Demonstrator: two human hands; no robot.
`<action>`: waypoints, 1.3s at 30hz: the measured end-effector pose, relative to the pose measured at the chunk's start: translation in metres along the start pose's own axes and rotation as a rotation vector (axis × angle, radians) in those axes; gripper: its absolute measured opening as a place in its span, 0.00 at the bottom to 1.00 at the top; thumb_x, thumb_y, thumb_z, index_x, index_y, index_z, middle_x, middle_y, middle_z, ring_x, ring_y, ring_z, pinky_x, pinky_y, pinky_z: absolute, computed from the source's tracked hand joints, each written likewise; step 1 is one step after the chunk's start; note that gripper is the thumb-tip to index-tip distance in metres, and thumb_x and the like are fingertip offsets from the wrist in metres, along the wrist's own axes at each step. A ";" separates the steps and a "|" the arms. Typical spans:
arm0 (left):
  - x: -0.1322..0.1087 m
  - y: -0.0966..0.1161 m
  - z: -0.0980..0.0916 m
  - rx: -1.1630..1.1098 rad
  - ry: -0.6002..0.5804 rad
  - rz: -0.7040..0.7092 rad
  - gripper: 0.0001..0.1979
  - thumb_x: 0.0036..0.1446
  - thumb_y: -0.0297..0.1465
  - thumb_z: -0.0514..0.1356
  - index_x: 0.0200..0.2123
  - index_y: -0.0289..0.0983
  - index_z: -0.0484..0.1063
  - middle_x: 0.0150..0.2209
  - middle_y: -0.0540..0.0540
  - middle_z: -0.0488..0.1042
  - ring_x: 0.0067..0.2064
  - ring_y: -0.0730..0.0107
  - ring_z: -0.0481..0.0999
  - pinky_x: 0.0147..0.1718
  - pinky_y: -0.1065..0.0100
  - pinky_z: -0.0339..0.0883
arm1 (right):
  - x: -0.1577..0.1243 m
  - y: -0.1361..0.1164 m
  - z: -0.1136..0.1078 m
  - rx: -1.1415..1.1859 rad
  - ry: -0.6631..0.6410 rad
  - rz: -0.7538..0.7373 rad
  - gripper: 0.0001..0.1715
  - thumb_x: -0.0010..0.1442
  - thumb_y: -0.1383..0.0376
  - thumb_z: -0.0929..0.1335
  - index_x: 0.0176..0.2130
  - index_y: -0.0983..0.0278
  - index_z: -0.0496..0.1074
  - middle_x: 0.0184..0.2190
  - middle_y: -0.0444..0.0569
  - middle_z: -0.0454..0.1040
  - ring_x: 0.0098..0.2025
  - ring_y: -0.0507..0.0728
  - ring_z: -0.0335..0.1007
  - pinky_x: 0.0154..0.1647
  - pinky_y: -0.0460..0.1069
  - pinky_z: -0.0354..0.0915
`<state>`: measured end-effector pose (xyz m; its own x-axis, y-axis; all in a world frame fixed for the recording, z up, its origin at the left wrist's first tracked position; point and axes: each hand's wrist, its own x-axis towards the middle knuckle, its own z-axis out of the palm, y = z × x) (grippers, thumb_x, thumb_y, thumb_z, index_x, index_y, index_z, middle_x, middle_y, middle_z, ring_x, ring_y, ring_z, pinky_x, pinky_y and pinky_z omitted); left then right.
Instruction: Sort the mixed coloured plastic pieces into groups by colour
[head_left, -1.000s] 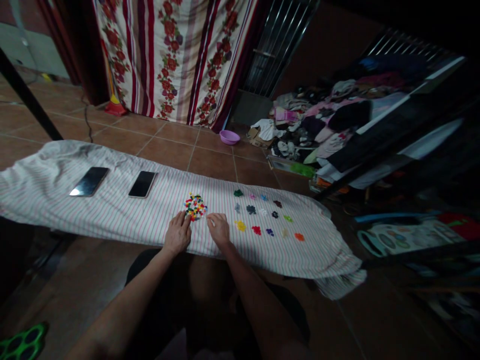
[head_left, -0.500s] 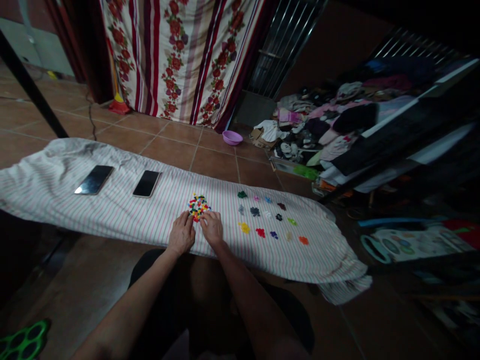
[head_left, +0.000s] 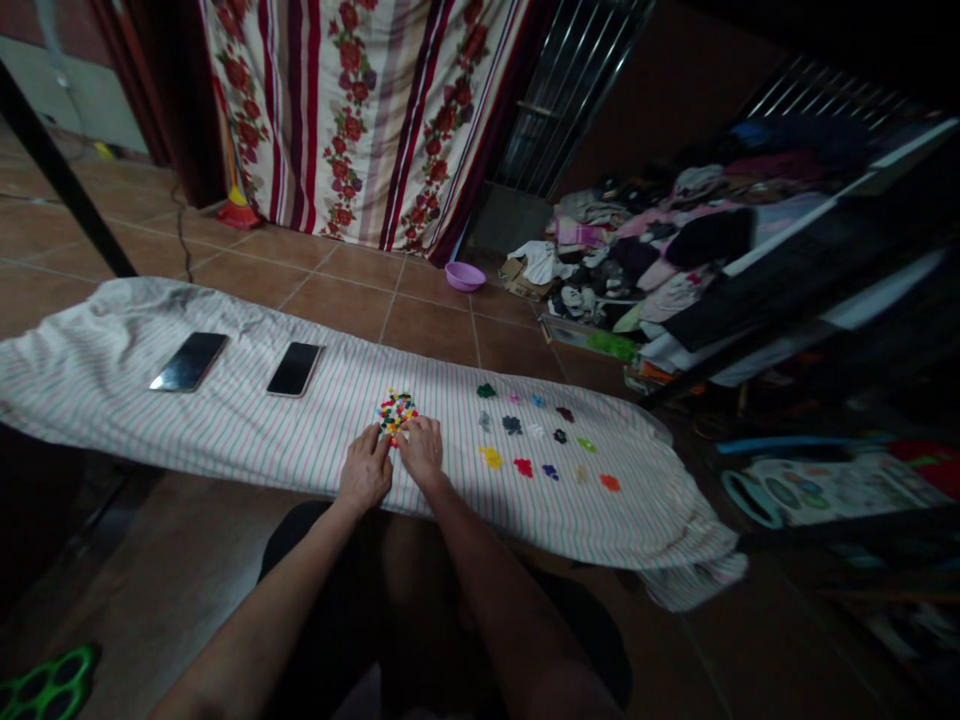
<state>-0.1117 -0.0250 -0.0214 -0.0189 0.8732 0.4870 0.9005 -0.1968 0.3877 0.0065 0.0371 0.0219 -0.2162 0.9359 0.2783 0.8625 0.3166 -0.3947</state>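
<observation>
A small heap of mixed coloured beads [head_left: 396,409] lies on a striped cloth [head_left: 247,430] spread over a low board. My left hand [head_left: 365,470] rests on the cloth at the heap's near edge, fingers curled toward the beads. My right hand [head_left: 421,450] sits beside it, fingertips pinched at the heap's right side; what they hold is too small to make out. To the right lie several small sorted piles, among them a yellow pile [head_left: 491,457], a red pile [head_left: 523,466] and an orange pile [head_left: 609,483].
Two dark phones [head_left: 189,361] [head_left: 294,368] lie on the cloth's left part. A purple bowl [head_left: 464,275] sits on the tiled floor beyond. A heap of clothes [head_left: 637,260] fills the right. A green plastic holder [head_left: 45,680] lies at bottom left.
My right hand has moved left from near the sorted piles to the mixed heap, closing up beside my left hand. The view shifted slightly.
</observation>
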 end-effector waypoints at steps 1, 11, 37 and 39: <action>0.000 0.000 0.001 -0.001 0.006 -0.001 0.20 0.59 0.27 0.50 0.54 0.35 0.68 0.60 0.34 0.65 0.62 0.52 0.64 0.56 0.50 0.65 | 0.001 0.000 0.001 0.001 -0.001 0.004 0.08 0.61 0.64 0.67 0.37 0.59 0.78 0.43 0.53 0.75 0.49 0.63 0.62 0.49 0.55 0.60; 0.000 0.000 0.001 -0.024 0.016 0.004 0.21 0.59 0.27 0.49 0.55 0.35 0.67 0.59 0.34 0.65 0.62 0.52 0.64 0.57 0.49 0.64 | 0.000 -0.001 0.001 0.001 -0.013 0.012 0.09 0.62 0.65 0.66 0.36 0.60 0.77 0.40 0.53 0.76 0.48 0.62 0.63 0.50 0.55 0.58; -0.001 -0.005 -0.002 0.009 0.014 0.053 0.20 0.61 0.29 0.48 0.55 0.31 0.67 0.59 0.31 0.65 0.61 0.49 0.64 0.57 0.51 0.63 | -0.028 0.061 -0.035 -0.025 0.122 0.065 0.10 0.63 0.68 0.65 0.39 0.60 0.77 0.37 0.48 0.77 0.43 0.59 0.64 0.48 0.50 0.59; -0.001 -0.005 -0.001 0.018 0.013 0.054 0.20 0.61 0.29 0.48 0.55 0.32 0.67 0.59 0.31 0.66 0.61 0.49 0.65 0.57 0.51 0.64 | -0.030 0.071 -0.040 -0.044 0.146 0.084 0.10 0.63 0.67 0.65 0.40 0.60 0.78 0.38 0.49 0.77 0.43 0.59 0.64 0.48 0.51 0.59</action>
<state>-0.1165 -0.0253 -0.0227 0.0247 0.8554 0.5174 0.9079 -0.2358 0.3466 0.0930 0.0253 0.0205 -0.0767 0.9251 0.3719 0.8945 0.2286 -0.3841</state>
